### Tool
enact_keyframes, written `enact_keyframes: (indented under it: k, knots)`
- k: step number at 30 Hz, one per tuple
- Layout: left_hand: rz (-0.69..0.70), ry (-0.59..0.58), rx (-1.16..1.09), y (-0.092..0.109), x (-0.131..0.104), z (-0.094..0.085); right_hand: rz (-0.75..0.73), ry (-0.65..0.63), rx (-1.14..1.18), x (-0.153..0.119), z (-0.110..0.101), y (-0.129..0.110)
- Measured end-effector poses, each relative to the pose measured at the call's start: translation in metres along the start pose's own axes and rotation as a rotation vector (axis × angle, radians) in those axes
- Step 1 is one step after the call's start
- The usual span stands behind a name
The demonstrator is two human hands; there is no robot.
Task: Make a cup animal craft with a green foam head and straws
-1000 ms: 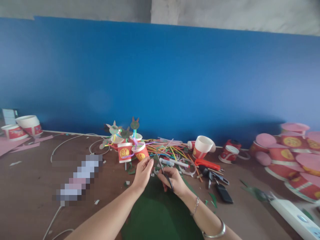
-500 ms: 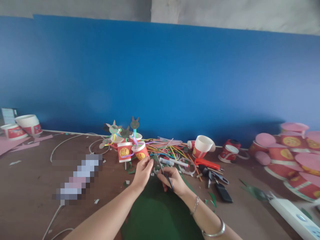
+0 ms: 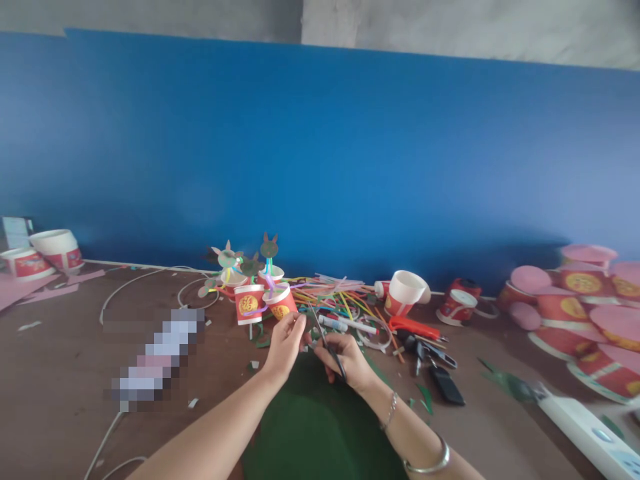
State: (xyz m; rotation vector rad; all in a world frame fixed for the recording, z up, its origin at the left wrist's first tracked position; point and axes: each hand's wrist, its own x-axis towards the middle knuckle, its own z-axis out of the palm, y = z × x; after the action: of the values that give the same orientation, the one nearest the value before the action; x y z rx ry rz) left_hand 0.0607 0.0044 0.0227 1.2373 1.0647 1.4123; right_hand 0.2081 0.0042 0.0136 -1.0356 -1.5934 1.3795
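Observation:
My right hand (image 3: 347, 361) is closed around a pair of scissors (image 3: 320, 330), dark-handled, with the blades pointing up and away from me. To its left, my left hand (image 3: 285, 343) is pinched close to the blades; what sits between its fingertips is too small to make out. Beneath both wrists lies a large dark green sheet (image 3: 320, 420). Small green and white scraps are scattered around the hands. Just beyond my left hand stand red paper cups (image 3: 249, 305) with animal-head cutouts (image 3: 269, 247) rising on coloured stems.
Coloured strips (image 3: 325, 287) are heaped behind the markers (image 3: 350, 325). An orange-red cutter (image 3: 414, 327), keys and a black fob (image 3: 447, 385) lie to the right. Pink-topped cups (image 3: 580, 293) and a white power strip (image 3: 585, 427) are at far right; a blurred-out object (image 3: 157, 357) lies left.
Both hands stay almost in place. My left fingertips have shifted very slightly near the scissor blades; the things on the table have not moved.

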Motion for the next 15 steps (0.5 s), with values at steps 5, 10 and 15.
enact_keyframes:
  k: [5,10,15]
  knots:
    - [-0.036,-0.103,-0.017,0.0007,-0.0006,0.0022,-0.005,0.003,0.004,-0.0006,-0.0006,-0.0010]
    - [-0.085,-0.130,-0.091,0.0014,0.0004,0.0019,0.003,-0.019,0.012,-0.0006,0.0000,-0.0020]
    - [-0.098,-0.181,-0.115,0.0027,0.0010,0.0013,0.000,-0.018,0.005,-0.0017,0.0004,-0.0050]
